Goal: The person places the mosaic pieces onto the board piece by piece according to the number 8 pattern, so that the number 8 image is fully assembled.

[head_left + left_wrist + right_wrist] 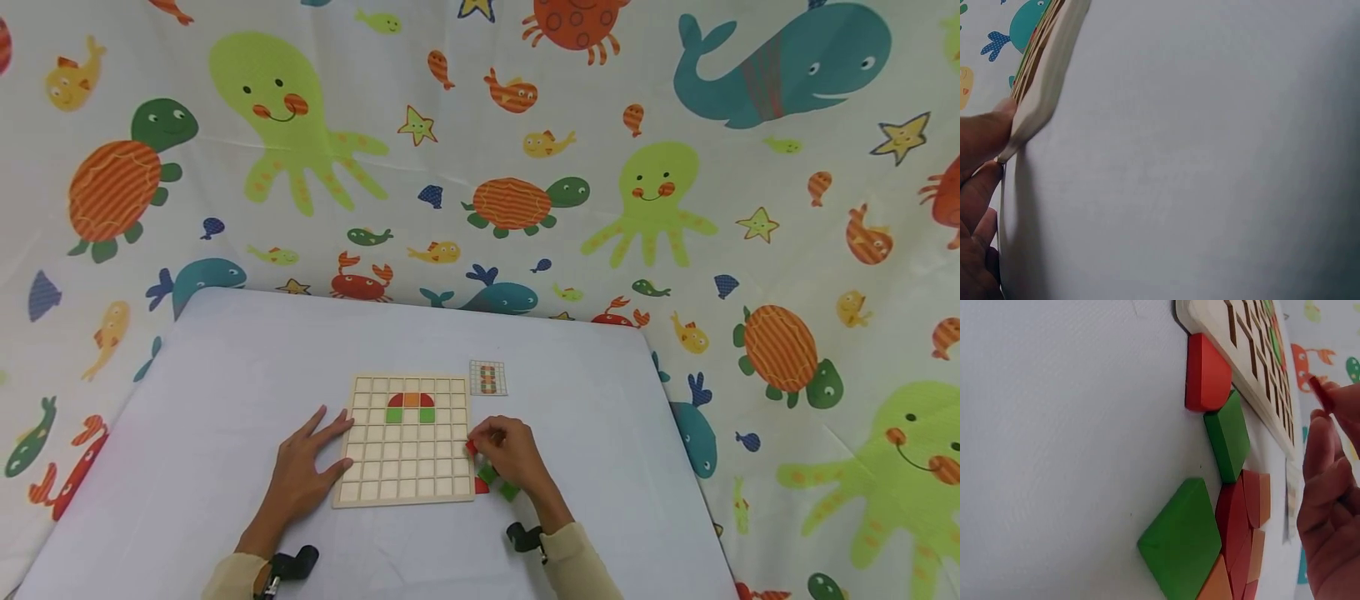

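A wooden grid board (375, 454) lies on the table with two red, one orange and two green blocks in its upper cells. My left hand (303, 468) rests at the board's left edge, fingers spread, fingertips touching the frame; in the left wrist view its thumb (985, 134) lies against the board's rim (1047, 94). Just off the right edge, my right hand (513, 454) pinches a small red block (1321, 395) between thumb and finger. Below that hand lie loose blocks, among them a green one (1185, 540) and a red one (1205, 375) against the board.
A small pattern card (488, 378) with a coloured grid lies by the board's upper right corner. More red and orange blocks (1235, 512) sit in a cluster under the right hand. A sea-animal curtain (480, 150) hangs behind the white-covered table (225, 375).
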Demonstrator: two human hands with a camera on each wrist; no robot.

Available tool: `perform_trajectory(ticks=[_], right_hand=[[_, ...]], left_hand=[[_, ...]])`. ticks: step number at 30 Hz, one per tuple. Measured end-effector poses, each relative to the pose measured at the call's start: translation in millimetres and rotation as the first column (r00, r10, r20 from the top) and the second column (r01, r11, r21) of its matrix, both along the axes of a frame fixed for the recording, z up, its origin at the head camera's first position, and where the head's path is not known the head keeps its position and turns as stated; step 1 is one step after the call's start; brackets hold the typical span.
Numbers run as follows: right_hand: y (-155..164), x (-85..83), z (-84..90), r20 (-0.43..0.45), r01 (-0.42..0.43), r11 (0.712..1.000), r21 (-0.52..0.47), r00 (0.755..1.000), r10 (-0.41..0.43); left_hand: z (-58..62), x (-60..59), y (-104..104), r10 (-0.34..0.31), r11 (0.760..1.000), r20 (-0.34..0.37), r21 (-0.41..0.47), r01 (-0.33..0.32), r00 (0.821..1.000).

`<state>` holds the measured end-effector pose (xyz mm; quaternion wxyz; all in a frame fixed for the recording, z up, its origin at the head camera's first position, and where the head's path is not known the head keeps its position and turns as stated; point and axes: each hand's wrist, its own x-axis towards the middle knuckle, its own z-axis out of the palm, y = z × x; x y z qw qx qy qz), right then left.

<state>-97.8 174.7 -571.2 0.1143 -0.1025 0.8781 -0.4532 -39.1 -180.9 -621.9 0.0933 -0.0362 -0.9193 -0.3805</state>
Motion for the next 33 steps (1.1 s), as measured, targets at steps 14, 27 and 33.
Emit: perform_trajectory(ticks=[14, 27, 33], right_hand=[[-0.2, -2.8, -5.3, -0.022, 0.07, 0.991, -0.113, 0.997, -0.073], [-27.1, -11.5, -8.1, -0.056, 0.036, 0.97, -0.239, 0.997, -0.051], [-44.0, -11.3, -5.2, -0.026, 0.046, 0.973, -0.227, 0.998, -0.053]], left_hand=[[-0.4, -0.4, 0.6, 0.002, 1.0, 0.003, -0.007, -0.002, 1.0], [0.6, -0.8, 0.1, 0.0, 1.0, 0.016, -0.009, 0.0, 1.0], [0.3, -1.0, 0.1, 0.001, 1.0, 0.015, -0.005, -0.001, 1.0]])
